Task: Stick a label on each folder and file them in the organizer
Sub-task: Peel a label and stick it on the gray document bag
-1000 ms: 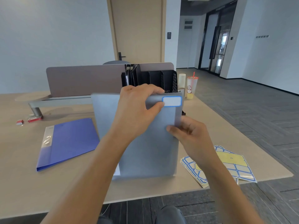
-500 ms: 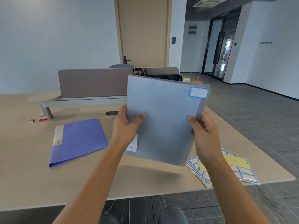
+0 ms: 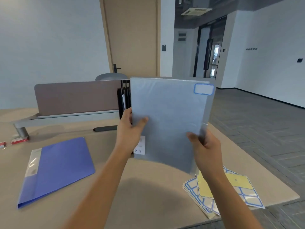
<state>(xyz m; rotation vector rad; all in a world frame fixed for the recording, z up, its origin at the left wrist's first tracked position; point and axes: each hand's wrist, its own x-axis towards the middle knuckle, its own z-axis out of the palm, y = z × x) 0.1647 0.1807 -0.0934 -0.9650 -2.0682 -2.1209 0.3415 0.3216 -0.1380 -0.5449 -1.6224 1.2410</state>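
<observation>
I hold a grey folder [image 3: 168,119] upright in the air above the table, in front of the black organizer [image 3: 123,100], which it mostly hides. A blue-bordered white label [image 3: 203,88] sits in the folder's top right corner. My left hand [image 3: 129,131] grips its left edge, thumb on the front. My right hand [image 3: 205,144] grips its lower right edge. A blue folder [image 3: 61,167] lies flat on the table to the left. Sheets of blue-bordered labels [image 3: 231,190] lie at the right, near the table's edge.
A brown divider panel [image 3: 77,96] on a grey rail crosses the table [image 3: 148,204] behind the folders. Small red boxes [image 3: 18,140] lie at the far left. A dark oblong object [image 3: 104,128] lies near the rail. The table's right edge drops to grey floor.
The grey folder went from standing on the table to lifted up and forward toward the organizer. My left hand moved from pressing the label to gripping the left edge.
</observation>
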